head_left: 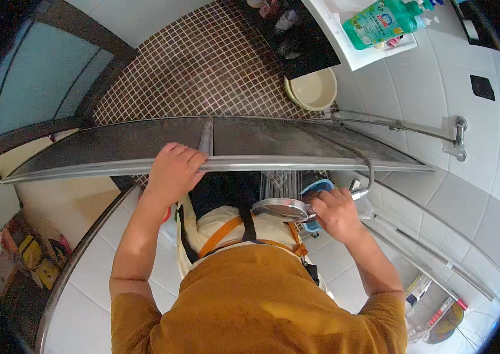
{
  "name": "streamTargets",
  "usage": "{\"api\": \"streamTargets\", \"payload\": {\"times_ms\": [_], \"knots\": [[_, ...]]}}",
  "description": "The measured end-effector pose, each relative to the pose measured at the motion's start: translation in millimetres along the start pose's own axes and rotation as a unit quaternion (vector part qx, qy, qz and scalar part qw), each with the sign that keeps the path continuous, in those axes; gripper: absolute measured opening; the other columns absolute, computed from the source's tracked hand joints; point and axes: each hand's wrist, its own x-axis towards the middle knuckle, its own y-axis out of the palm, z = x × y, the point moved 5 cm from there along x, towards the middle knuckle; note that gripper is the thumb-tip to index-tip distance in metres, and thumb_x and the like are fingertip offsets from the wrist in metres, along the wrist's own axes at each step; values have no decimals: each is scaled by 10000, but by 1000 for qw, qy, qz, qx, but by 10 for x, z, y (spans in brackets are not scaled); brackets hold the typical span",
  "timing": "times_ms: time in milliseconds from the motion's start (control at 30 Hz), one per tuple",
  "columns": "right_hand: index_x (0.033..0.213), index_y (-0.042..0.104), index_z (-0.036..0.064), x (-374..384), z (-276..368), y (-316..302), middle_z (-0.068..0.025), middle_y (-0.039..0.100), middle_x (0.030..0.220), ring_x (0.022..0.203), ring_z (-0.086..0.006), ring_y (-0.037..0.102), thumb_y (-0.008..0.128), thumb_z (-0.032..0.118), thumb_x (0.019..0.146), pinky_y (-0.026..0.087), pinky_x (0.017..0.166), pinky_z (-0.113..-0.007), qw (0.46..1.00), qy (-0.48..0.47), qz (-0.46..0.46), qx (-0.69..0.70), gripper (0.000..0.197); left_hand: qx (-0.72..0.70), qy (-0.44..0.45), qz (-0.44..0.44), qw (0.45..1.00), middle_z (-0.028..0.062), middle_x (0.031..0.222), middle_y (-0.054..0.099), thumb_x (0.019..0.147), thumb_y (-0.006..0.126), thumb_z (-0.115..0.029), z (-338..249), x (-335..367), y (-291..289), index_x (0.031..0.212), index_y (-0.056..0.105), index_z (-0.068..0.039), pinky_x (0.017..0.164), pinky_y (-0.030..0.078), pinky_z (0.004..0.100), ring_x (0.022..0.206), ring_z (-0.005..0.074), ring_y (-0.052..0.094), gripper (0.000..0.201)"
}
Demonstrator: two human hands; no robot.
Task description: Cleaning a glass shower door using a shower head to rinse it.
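My left hand (177, 168) is curled over the silver top rail (297, 163) of a dark shower partition (143, 141). In my right hand (336, 213) is the handle of a round chrome shower head (282, 208), held low in front of my body. Streams of water (279, 184) come out of it toward the partition. From the handle a metal hose (369, 171) bends up and over the rail. A blue basin (319, 187) shows partly behind my right hand; the rest of it is hidden.
Beyond the partition lies a brown tiled floor (197, 65) with cream basins (315, 89). A white washbasin (353, 56) with a green pump bottle (379, 25) stands far right. On the right wall are a chrome fixture (457, 138) and towel bars (421, 246). A doorway opens at left.
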Motion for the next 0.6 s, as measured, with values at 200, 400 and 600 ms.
{"api": "streamTargets", "payload": {"times_ms": [200,400,600], "knots": [[830,540,132,419,495,105,-19,491,718,698,-206,520,558,174,718,375,656,-370,997,-69,-35,-17,121,29,15,-38,999,71,806,636,756,670,-275,218,322,-145,930,623,-102,805,430,351,792,229,601,250],[851,535,139,664,651,101,-29,493,751,725,-214,525,536,183,746,383,682,-389,991,-62,-94,-76,113,-14,5,-14,1000,107,799,646,821,613,-361,334,585,-337,933,651,-104,743,458,423,779,304,602,283],[859,520,127,511,254,62,-34,504,778,764,-228,526,517,120,736,378,724,-396,989,36,-78,-122,123,-21,-49,40,998,138,819,646,913,443,-414,431,569,-244,917,637,-81,737,457,450,783,342,607,386]]}}
